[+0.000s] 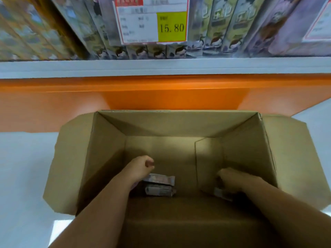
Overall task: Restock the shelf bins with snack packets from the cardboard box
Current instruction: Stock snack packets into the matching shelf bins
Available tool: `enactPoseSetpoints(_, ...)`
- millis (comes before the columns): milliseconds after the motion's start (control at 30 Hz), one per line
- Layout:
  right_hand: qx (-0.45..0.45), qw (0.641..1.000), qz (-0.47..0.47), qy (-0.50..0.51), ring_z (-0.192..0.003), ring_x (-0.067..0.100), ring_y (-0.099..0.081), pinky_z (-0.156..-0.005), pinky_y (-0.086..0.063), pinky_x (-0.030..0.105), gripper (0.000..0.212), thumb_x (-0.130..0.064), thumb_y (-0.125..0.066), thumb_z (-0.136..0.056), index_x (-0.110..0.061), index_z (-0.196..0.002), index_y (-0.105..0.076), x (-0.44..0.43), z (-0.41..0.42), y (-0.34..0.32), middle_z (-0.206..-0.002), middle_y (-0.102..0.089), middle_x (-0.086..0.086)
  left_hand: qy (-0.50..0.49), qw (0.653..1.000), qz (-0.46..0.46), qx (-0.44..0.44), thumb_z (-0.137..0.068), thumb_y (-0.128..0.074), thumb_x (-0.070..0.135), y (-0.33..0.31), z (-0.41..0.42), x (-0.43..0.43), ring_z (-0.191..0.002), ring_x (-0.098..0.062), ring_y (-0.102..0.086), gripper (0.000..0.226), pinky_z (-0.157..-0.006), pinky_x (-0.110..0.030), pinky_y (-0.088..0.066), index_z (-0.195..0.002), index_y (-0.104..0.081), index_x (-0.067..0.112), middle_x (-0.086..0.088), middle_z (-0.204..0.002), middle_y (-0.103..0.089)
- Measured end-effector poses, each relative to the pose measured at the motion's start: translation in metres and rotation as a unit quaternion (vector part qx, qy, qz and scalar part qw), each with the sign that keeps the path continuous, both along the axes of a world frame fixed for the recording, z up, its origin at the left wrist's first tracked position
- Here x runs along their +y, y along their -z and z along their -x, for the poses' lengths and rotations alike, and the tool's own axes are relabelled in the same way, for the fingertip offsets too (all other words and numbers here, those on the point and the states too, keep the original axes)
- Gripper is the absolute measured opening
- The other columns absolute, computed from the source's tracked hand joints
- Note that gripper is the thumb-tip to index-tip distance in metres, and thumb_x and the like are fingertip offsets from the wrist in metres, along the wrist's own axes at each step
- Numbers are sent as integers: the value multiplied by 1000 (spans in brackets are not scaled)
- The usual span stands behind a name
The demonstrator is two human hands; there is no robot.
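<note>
Your left hand (pixel 142 166) reaches down into the cardboard box (pixel 107 158), its fingers curled into a loose fist. It hovers right over two snack packets (pixel 159 185) that lie stacked on the box bottom, one partly under your wrist. You cannot tell whether the fist has hold of anything.

Your right hand (pixel 234 179) is also deep in the box, toward the right wall. Its fingers curl downward around a pale packet (pixel 221 193), whose end pokes out from under the palm.

The box sits open directly in front of you, its flaps folded outward on the left and right. Its inside is brown and mostly bare cardboard. It rests on a pale floor (pixel 21 176).

Beyond the far edge of the box is an orange panel (pixel 170 93), and above it the white front lip of a shelf (pixel 161 67). Upright cartons (pixel 223 29) stand packed side by side on the shelf. A price tag (pixel 152 20) hangs in front of them, reading 15.80 on a yellow patch.
</note>
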State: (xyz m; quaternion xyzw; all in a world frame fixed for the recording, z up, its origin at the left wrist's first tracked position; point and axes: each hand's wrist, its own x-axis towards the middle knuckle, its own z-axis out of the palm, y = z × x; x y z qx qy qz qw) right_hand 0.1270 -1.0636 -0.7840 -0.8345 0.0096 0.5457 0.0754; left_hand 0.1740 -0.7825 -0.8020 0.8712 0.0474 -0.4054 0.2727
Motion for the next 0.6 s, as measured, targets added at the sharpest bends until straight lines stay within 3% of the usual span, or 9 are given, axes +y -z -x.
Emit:
enactPoseSetpoints(100, 14, 1000, 11, 10, -97, 22, -65, -76, -51, 31, 7, -18, -67, -81, -18, -88, -67, 0, 0, 8, -108, -68, 6, 32, 998, -35, 43, -93, -59, 24, 16, -6, 4, -121, -17, -49, 42, -93, -28, -42, -134, -49, 22, 0, -135, -51)
enactPoseSetpoints(200, 30, 999, 2, 24, -101, 22, -63, -83, -52, 33, 31, -24, -66, -82, -10, -110, -65, 6, -3, 9, -114, -66, 7, 61, 992, -63, 85, -90, -63, 23, 28, -6, 8, -124, -19, -48, 50, -102, -34, -42, -137, -46, 20, -3, -139, -49)
enactPoseSetpoints(300, -3, 995, -64, 74, -111, 19, -57, -86, -49, 27, 40, -21, -65, -86, -12, -124, -57, 19, -9, 9, -126, -59, 6, 95, 986, -83, 111, -88, -67, 22, 35, -5, 5, -127, -21, -46, 57, -105, -34, -39, -140, -43, 17, -5, -141, -47)
enactPoseSetpoints(433, -81, 980, -113, 143, -118, 16, -49, -88, -44, 23, 44, -19, -64, -87, -22, -129, -49, 38, -11, 11, -131, -50, -1, 140, 976, -96, 139, -84, -70, 22, 40, -2, -3, -121, -21, -50, 58, -100, -34, -44, -136, -46, 18, -5, -137, -50)
enactPoseSetpoints(600, -121, 969, -114, 186, -111, 14, -52, -85, -45, 23, 50, -20, -65, -86, -24, -132, -46, 43, -8, 19, -129, -50, 1, 178, 965, -82, 175, -86, -69, 25, 39, 7, -16, -117, -21, -51, 60, -92, -30, -44, -138, -41, 17, -5, -135, -48)
